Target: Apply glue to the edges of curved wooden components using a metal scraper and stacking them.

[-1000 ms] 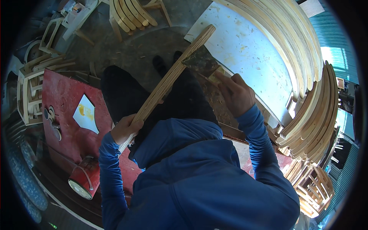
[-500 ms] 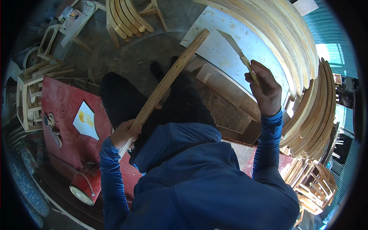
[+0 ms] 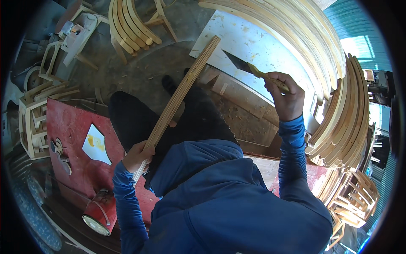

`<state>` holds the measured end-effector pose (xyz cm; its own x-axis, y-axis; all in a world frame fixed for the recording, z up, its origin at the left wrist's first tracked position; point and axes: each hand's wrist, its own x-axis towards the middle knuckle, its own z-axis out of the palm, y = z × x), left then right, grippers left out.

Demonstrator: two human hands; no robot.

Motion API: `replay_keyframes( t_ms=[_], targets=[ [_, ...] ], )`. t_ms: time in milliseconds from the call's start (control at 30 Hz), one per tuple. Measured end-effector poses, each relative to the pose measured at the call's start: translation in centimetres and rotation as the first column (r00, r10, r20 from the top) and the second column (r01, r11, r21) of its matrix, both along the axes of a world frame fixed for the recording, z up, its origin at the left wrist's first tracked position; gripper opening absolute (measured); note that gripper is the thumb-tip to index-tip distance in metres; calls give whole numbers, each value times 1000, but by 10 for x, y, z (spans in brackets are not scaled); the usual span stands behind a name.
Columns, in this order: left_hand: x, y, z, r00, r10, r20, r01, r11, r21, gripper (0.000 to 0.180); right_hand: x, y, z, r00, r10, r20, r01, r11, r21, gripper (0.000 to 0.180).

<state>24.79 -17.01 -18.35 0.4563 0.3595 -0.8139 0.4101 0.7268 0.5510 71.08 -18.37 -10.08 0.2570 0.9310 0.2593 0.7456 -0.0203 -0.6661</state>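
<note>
My left hand [image 3: 138, 156] is closed round the near end of a long wooden strip [image 3: 179, 99] with lengthwise grain lines. The strip slants up and away across my lap, its far end by a pale board [image 3: 249, 55]. Raised at the right, my right hand [image 3: 286, 94] grips the handle of a putty knife [image 3: 242, 64]. Its dark, wide blade points left toward the strip's far end, apart from it. On the red surface to my left lies a white card [image 3: 96, 146] with a yellowish smear, perhaps filler.
Curved wooden slats [image 3: 338, 122] are stacked at the right, more [image 3: 131, 25] at the far left. A red can [image 3: 100, 211] with a wire handle tips beside the red tabletop [image 3: 69, 122], which carries small round lids [image 3: 59, 148]. Wooden frames [image 3: 31, 122] stand left, others [image 3: 355, 199] lower right.
The putty knife has turned in my right hand, its blade now lower, flatter and darker. My right hand has shifted slightly left. The whole view has shifted a little; my left hand keeps its hold.
</note>
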Motion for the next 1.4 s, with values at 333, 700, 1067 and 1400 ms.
replay_keyframes(
  t_ms=[333, 700, 1067, 1400],
  targets=[
    [5, 1, 5, 1000, -3, -19, 3, 1000, 11, 25, -34, 27, -6, 988, 139, -62, -128, 981, 149, 22],
    [-1, -2, -3, 1000, 27, 13, -27, 1000, -8, 25, -106, -4, -2, 683, 652, 328, -685, 729, -22, 47],
    [6, 1, 3, 1000, -10, 5, 10, 999, 52, 23, -88, 5, 16, 801, 596, -51, -575, 792, 205, 23],
    [10, -2, 7, 999, 44, -14, -44, 999, 16, 22, 25, 118, -60, 578, -23, -816, -301, 923, -239, 39]
  ],
)
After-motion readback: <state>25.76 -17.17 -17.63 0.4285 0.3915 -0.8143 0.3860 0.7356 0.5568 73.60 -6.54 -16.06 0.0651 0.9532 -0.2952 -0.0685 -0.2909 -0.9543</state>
